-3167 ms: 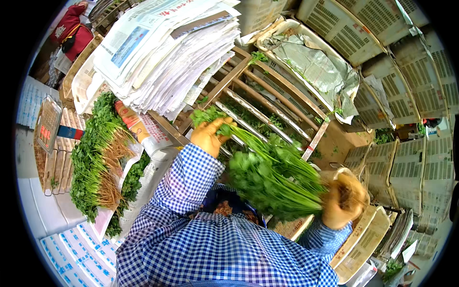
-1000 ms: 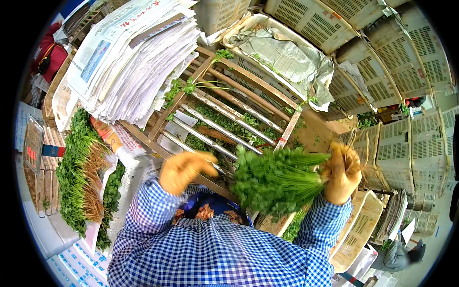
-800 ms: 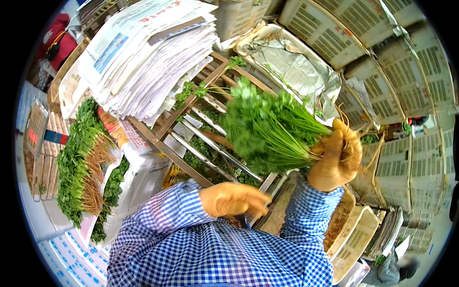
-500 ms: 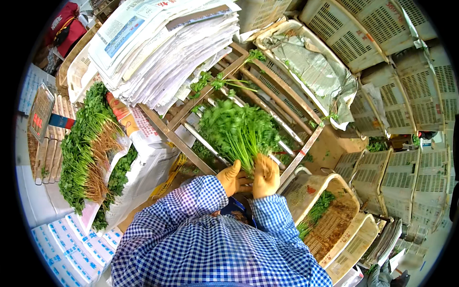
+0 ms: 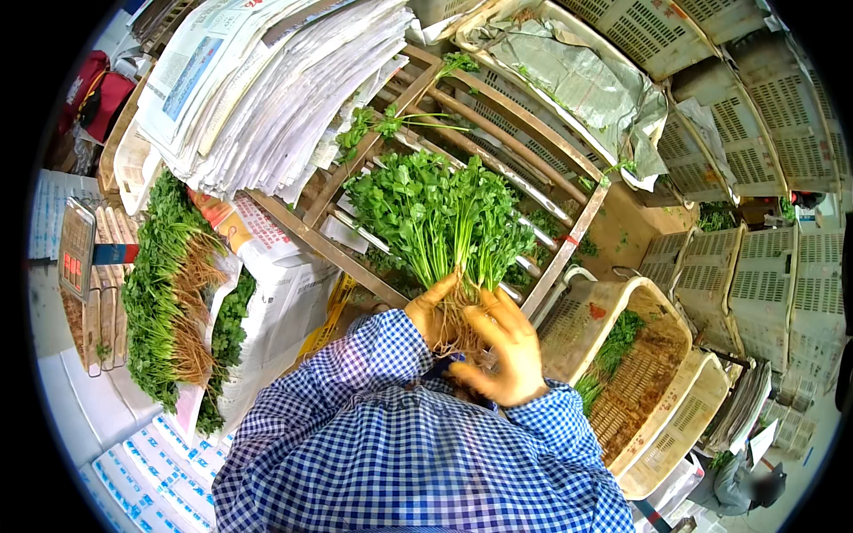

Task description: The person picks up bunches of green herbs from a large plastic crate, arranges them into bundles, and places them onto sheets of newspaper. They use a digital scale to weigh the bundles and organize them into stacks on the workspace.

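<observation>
A leafy bunch of coriander lies over the metal frame, leaves away from me and brown roots toward me. My left hand, in a yellow glove, grips the bunch from the left where stems meet roots. My right hand, gloved the same, is slightly blurred at the right of the roots. Its fingers are stretched toward the stem bases and its thumb stands apart below; whether the fingertips touch the stems I cannot tell.
The slatted metal frame carries a tall newspaper stack and loose sprigs. More rooted coriander lies left, beside a digital scale. A dirty plastic crate stands right; stacked crates line that side. A person is at lower right.
The bunch has turned upright and spread, its roots now showing between my hands. My right hand has come down off the stems and its fingers have opened. My left hand now grips the base.
</observation>
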